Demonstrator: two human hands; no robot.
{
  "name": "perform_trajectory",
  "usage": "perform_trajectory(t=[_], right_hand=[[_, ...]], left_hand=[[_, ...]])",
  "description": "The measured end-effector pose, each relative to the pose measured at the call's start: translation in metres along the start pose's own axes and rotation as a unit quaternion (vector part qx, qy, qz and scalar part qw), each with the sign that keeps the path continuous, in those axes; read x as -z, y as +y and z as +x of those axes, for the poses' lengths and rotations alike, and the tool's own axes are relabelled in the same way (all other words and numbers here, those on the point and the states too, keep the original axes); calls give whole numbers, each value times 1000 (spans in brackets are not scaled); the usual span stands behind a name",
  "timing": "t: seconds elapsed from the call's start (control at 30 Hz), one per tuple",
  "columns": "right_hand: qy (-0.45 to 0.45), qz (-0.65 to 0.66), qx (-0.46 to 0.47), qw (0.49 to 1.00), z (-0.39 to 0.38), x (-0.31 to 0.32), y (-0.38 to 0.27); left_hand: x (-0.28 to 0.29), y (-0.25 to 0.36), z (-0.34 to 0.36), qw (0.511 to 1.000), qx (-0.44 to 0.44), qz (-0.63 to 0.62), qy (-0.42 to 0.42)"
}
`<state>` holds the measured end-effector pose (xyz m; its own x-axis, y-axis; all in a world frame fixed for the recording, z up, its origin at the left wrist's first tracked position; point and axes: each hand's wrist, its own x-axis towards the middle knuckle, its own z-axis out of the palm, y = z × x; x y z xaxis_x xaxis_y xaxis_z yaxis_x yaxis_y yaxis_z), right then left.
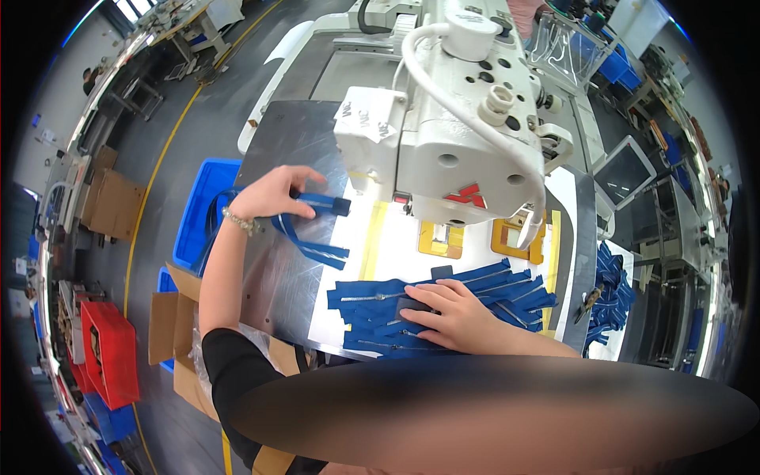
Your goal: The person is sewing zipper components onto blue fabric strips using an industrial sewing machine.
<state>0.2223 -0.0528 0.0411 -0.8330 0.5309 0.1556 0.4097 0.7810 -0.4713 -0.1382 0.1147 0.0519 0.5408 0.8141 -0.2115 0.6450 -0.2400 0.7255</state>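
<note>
My left hand (273,192) is at the left of the sewing machine, its thumb and fingers around a blue zipper (321,202) with a dark square at its end. Another blue zipper length (317,252) curves down below that hand. My right hand (455,315) lies over a pile of blue zippers (372,294) on the white work surface, fingers stretched out and slightly apart. Under its fingertips shows a dark square patch (410,305); a second dark patch (441,271) lies at the pile's far edge.
Ahead stands the white sewing machine head (475,150), with yellow frames (440,239) beneath it. A blue bin (204,207) and an open cardboard box (184,321) are at the left. More blue zippers (611,297) and thread snips (587,303) lie to the right.
</note>
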Motion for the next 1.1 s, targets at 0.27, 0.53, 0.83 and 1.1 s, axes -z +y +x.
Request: perform_trajectory(t=[0.27, 0.53, 0.83, 1.1], right_hand=[[-13, 5, -21, 1000, -10, -9, 7], [22, -17, -63, 998, -17, -6, 8], [66, -37, -82, 994, -13, -6, 6], [96, -113, -68, 987, -10, -13, 3]], left_hand=[[-3, -19, 3, 939, 30, 280, 198], [-44, 40, -5, 807, -2, 488, 331], [-110, 77, -25, 952, -241, 166, 85], [-129, 89, -28, 956, -268, 110, 43]])
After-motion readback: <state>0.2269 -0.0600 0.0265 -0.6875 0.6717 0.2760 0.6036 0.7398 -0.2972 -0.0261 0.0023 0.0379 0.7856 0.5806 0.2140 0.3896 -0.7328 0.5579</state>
